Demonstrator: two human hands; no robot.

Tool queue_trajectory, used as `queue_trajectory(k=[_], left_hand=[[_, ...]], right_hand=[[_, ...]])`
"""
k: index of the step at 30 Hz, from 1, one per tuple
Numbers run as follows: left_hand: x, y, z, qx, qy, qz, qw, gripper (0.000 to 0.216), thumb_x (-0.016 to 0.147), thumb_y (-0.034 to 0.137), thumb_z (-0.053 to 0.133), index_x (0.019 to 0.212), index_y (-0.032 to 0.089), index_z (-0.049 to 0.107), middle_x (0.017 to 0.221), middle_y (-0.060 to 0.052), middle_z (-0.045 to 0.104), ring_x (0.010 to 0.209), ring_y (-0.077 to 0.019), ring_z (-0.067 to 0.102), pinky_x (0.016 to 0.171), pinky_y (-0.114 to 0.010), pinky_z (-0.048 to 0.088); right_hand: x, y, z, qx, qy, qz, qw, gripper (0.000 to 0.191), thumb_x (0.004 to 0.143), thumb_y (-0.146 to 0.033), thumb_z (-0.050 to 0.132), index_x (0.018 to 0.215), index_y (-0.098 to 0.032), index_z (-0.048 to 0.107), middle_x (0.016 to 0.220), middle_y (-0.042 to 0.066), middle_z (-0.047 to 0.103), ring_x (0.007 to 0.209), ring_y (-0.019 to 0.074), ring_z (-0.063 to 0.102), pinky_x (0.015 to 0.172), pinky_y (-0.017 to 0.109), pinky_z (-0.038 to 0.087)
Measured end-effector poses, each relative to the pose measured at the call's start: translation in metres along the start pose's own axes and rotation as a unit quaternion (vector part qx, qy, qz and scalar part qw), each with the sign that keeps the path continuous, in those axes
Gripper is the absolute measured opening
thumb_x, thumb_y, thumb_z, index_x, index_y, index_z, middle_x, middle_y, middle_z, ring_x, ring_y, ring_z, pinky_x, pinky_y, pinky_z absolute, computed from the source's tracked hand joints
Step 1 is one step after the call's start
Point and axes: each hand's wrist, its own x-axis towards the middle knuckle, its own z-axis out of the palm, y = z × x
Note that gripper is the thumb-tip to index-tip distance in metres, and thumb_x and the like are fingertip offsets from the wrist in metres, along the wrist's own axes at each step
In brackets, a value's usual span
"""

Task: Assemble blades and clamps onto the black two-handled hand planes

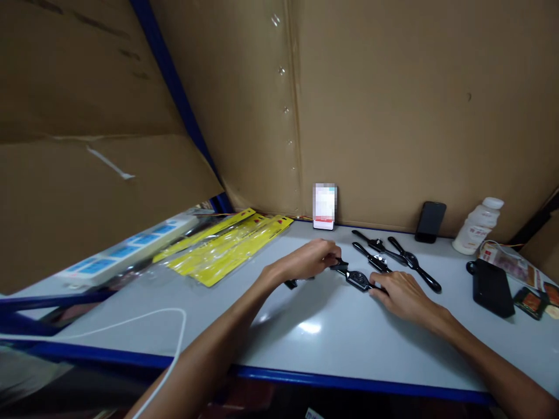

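A black spokeshave (358, 280) with a flat oval middle lies between my two hands, a little above the middle of the table. My left hand (312, 259) is closed at its left end, the fingertips partly hidden by the hand itself. My right hand (399, 294) pinches the right handle. Just beyond the right hand lie several more black spokeshaves, among them one with a round middle (410, 260) and one with shiny metal parts (373, 259). Under my left wrist a dark piece (290, 284) shows, mostly covered.
Yellow-edged clear plastic packages (227, 250) lie at the left beside a white power strip (131, 250). A lit phone (324, 206) leans on the cardboard wall (393, 116). Rightward stand a dark phone (430, 222), a white bottle (477, 227) and a black case (491, 288). A white cable (181, 326) crosses my left forearm.
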Motion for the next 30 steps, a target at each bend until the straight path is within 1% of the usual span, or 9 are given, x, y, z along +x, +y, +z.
queue_trajectory(k=[4,9,12,14,16,18,20,25,30], left_hand=[[0.008,0.010,0.016,-0.009,0.031,0.036,0.999,0.021,0.090,0.014,0.049,0.090,0.018,0.069,0.092,-0.006,0.066,0.084,-0.0174,0.059,0.076,-0.027,0.043],[0.017,0.018,0.040,-0.002,0.000,0.040,0.999,0.018,0.089,0.014,0.052,0.087,0.019,0.069,0.091,-0.006,0.065,0.085,-0.0182,0.060,0.074,-0.028,0.042],[0.019,0.018,0.047,0.007,-0.020,0.041,0.999,0.011,0.087,0.017,0.058,0.087,0.019,0.068,0.089,-0.004,0.066,0.086,-0.0189,0.060,0.073,-0.028,0.041],[0.018,0.016,0.045,0.000,-0.015,0.034,0.999,0.007,0.086,0.021,0.061,0.089,0.020,0.067,0.088,-0.003,0.067,0.084,-0.0184,0.060,0.071,-0.028,0.041],[0.016,0.012,0.038,-0.006,0.013,0.020,1.000,0.011,0.089,0.024,0.059,0.096,0.020,0.066,0.091,-0.003,0.068,0.082,-0.0178,0.060,0.070,-0.028,0.042],[0.013,0.003,0.025,0.012,0.050,-0.006,0.999,0.017,0.090,0.020,0.054,0.101,0.020,0.066,0.096,-0.005,0.069,0.083,-0.0180,0.061,0.071,-0.028,0.042],[0.009,-0.009,0.010,0.051,0.060,-0.047,0.996,0.022,0.087,0.013,0.052,0.101,0.019,0.067,0.096,-0.006,0.070,0.084,-0.0186,0.062,0.070,-0.027,0.041],[-0.006,-0.034,-0.015,0.085,-0.059,-0.148,0.984,0.020,0.079,0.018,0.066,0.098,0.020,0.071,0.093,-0.004,0.070,0.085,-0.0195,0.062,0.067,-0.026,0.041],[-0.016,-0.038,-0.015,0.078,-0.145,-0.180,0.970,0.044,0.069,0.022,0.078,0.111,0.023,0.067,0.096,-0.001,0.069,0.083,-0.0193,0.061,0.062,-0.024,0.038]], right_hand=[[-0.001,-0.006,-0.003,0.020,0.001,-0.003,1.000,0.017,0.095,-0.026,0.050,0.091,-0.022,0.065,0.081,0.003,0.069,0.071,0.0172,0.058,0.060,0.031,0.023],[-0.001,-0.006,-0.001,0.033,0.004,-0.022,0.999,0.016,0.095,-0.028,0.052,0.090,-0.023,0.066,0.081,0.002,0.067,0.071,0.0165,0.056,0.060,0.029,0.023],[0.000,-0.003,0.001,0.030,0.002,-0.018,0.999,0.014,0.095,-0.029,0.053,0.092,-0.023,0.066,0.083,0.002,0.068,0.072,0.0166,0.057,0.060,0.029,0.023],[0.000,-0.003,0.002,0.029,-0.003,-0.013,1.000,0.014,0.095,-0.030,0.054,0.093,-0.023,0.066,0.084,0.002,0.069,0.074,0.0169,0.057,0.061,0.029,0.023],[0.001,-0.003,0.001,0.030,-0.007,-0.012,0.999,0.014,0.095,-0.030,0.054,0.096,-0.024,0.066,0.085,0.002,0.070,0.075,0.0175,0.059,0.062,0.029,0.024],[0.000,-0.002,0.000,0.031,-0.009,-0.012,0.999,0.014,0.095,-0.029,0.053,0.098,-0.024,0.066,0.086,0.003,0.070,0.076,0.0184,0.060,0.062,0.030,0.024],[0.000,0.000,-0.002,0.024,-0.011,-0.005,1.000,0.015,0.096,-0.029,0.051,0.097,-0.024,0.066,0.086,0.004,0.071,0.075,0.0193,0.060,0.062,0.031,0.024],[0.000,0.011,-0.003,-0.025,-0.005,0.037,0.999,0.018,0.096,-0.028,0.047,0.090,-0.021,0.063,0.084,0.007,0.070,0.073,0.0224,0.062,0.059,0.034,0.024],[0.002,0.021,0.001,-0.055,-0.003,0.050,0.997,0.017,0.095,-0.028,0.048,0.090,-0.020,0.063,0.082,0.009,0.069,0.070,0.0230,0.061,0.058,0.035,0.021]])
